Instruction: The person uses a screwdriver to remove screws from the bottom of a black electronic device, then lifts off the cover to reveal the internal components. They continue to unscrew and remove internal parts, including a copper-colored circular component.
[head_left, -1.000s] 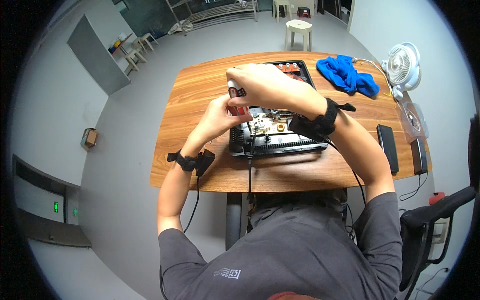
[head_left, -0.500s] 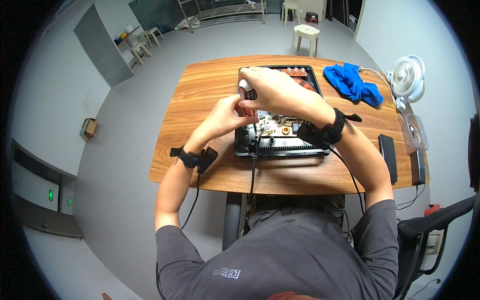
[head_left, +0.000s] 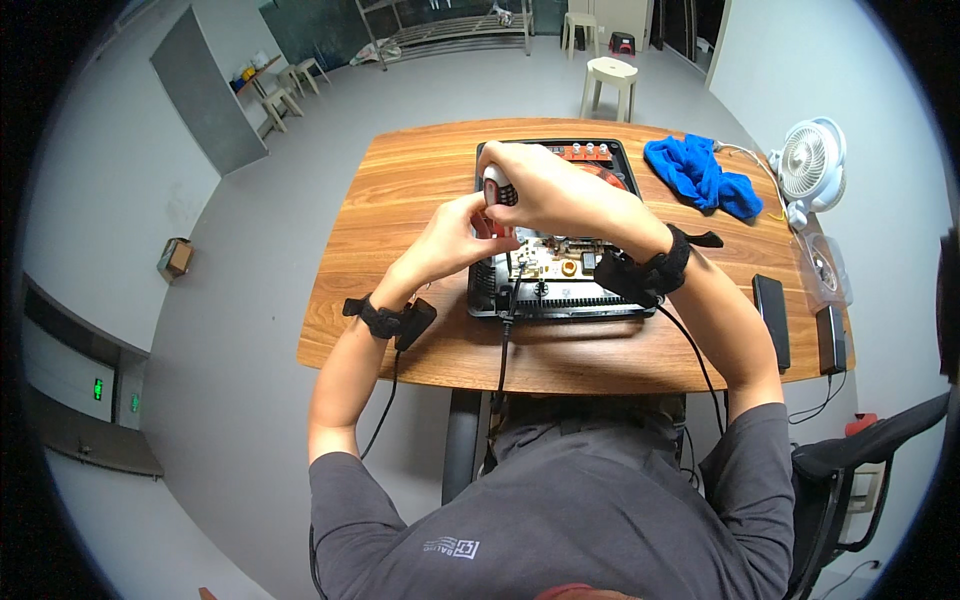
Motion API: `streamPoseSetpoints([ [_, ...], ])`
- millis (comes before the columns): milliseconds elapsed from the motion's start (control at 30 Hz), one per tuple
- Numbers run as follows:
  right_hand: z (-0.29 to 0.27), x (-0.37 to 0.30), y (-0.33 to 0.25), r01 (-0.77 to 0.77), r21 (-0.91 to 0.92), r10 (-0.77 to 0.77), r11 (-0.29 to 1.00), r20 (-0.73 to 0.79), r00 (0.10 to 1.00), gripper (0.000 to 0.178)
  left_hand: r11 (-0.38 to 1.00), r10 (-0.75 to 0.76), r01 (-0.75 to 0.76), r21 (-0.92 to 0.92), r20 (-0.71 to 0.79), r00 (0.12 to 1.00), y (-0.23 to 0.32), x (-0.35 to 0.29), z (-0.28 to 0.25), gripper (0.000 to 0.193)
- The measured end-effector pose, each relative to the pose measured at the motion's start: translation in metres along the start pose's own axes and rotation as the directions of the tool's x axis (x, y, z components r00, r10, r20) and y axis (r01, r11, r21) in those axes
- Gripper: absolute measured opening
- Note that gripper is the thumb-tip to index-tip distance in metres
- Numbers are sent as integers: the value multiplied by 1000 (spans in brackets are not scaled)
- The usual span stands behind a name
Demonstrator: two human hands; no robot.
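Observation:
An opened black appliance housing [head_left: 560, 312], apparently an induction cooker base, lies on the table with its insides bared. In it are a pale circuit board [head_left: 545, 262] and part of a reddish copper coil [head_left: 612, 178]. My right hand [head_left: 545, 182] is closed round the handle of a screwdriver [head_left: 498, 190] in white, red and black, held upright over the board's left side. My left hand [head_left: 452, 238] pinches round the screwdriver's lower part. The tip is hidden behind my left fingers. A black power cord [head_left: 505, 350] runs from the housing toward me.
On the right of the wooden table [head_left: 400, 200] lie a blue cloth [head_left: 700, 175], a white fan [head_left: 808, 165], a clear plastic case [head_left: 826, 268], a black slab-like object [head_left: 770, 320] and a black box [head_left: 831, 340] with a cable. Black cables trail from both wrist straps.
The whole view has shifted slightly, the table sitting a little lower in the picture. Both hands keep their hold on the screwdriver at the same spot.

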State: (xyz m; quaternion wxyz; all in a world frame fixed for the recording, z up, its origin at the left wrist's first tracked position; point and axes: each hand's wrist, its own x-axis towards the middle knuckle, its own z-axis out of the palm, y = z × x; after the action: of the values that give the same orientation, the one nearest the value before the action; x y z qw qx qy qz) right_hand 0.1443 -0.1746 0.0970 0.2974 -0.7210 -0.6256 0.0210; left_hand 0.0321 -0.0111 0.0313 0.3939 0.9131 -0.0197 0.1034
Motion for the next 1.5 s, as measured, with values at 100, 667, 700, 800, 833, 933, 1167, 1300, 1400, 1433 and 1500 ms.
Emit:
streamPoseSetpoints([
  [100, -4, -5, -3, 49, 20, -50, 999, 14, 999, 37, 999, 39, -38, -33, 40, 998, -10, 0, -2, 30],
  [667, 9, -6, 5, -51, 82, 55, 995, -46, 997, 49, 995, 65, -65, -70, -6, 998, -14, 0, 0, 35],
  [700, 10, -8, 6, -39, 45, 42, 998, -67, 997, 49, 994, 62, -62, -91, -7, 998, -15, 0, 0, 35],
  [800, 13, -9, 4, -34, -3, 33, 999, -105, 994, 50, 991, 66, -69, -117, -28, 997, -15, 0, 1, 33],
  [833, 13, -8, 2, -51, 23, 53, 998, -100, 994, 50, 992, 77, -82, -100, -48, 996, -12, 0, 3, 33],
  [933, 13, -6, 2, -86, 114, 94, 990, -62, 994, 54, 997, 46, -49, -57, -46, 998, -15, 1, 5, 30],
  [1167, 16, -10, 9, -20, -9, 18, 1000, -184, 983, 60, 997, -4, 7, -82, 45, 999, -9, -2, -1, 26],
  [1300, 11, -9, -7, -91, 77, 98, 993, -94, 991, 58, 998, 54, -56, -28, -52, 997, -8, -2, 2, 29],
  [1400, 13, -7, -5, -87, 62, 94, 994, -103, 990, 52, 1000, 16, -17, -22, -53, 998, -7, 0, 1, 31],
  [1433, 13, -6, -5, -101, 72, 107, 992, -92, 990, 50, 999, 24, -26, -25, -57, 998, -8, 0, 1, 31],
  [1500, 15, -6, -3, -66, 54, 72, 996, -121, 990, 48, 999, 41, -43, -30, -64, 997, -9, 0, 2, 31],
])
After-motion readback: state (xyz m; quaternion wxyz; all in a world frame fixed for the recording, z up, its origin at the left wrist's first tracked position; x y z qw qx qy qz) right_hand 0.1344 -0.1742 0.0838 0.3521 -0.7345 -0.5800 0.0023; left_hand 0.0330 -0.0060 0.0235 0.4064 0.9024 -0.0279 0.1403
